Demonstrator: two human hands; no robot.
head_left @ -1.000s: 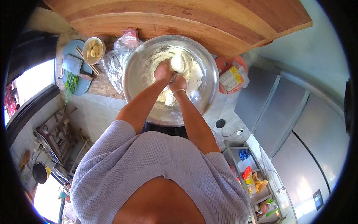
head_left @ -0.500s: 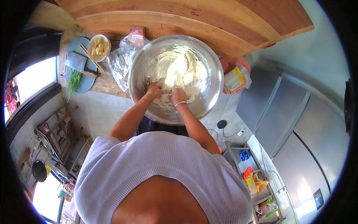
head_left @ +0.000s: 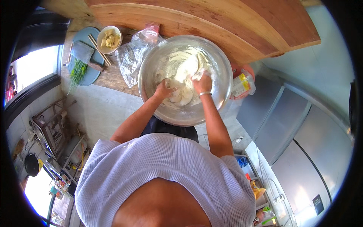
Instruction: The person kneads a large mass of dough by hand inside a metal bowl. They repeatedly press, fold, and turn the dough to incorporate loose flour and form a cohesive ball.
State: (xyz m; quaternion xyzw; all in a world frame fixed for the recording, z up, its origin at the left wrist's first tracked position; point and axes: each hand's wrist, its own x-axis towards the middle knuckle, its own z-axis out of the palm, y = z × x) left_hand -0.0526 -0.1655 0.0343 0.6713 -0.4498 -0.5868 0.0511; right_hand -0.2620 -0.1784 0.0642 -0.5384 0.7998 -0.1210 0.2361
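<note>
A wide steel bowl [head_left: 177, 119] holds pale dough [head_left: 186, 72] with loose flour around it and smears on the inner wall. My right hand [head_left: 203, 83], with a bracelet at the wrist, is closed on the dough's right side; flour whitens its fingers. At the bowl's left, my left hand [head_left: 164, 90] has its thumb and fingers apart, beside the dough's near lobe. Whether its fingertips touch the dough is hard to make out.
Left of the bowl lie a crumpled clear plastic bag [head_left: 130, 62], a bowl of yellowish pieces [head_left: 109, 39], and a blue board [head_left: 90, 78] bearing a cleaver [head_left: 82, 51], chopsticks [head_left: 99, 49] and green stalks [head_left: 78, 72]. A printed packet [head_left: 241, 85] sits at right.
My right hand has moved rightward and away from me, onto the dough. My hands are farther apart, and the dough stretches nearer to me. The whole view has shifted slightly.
</note>
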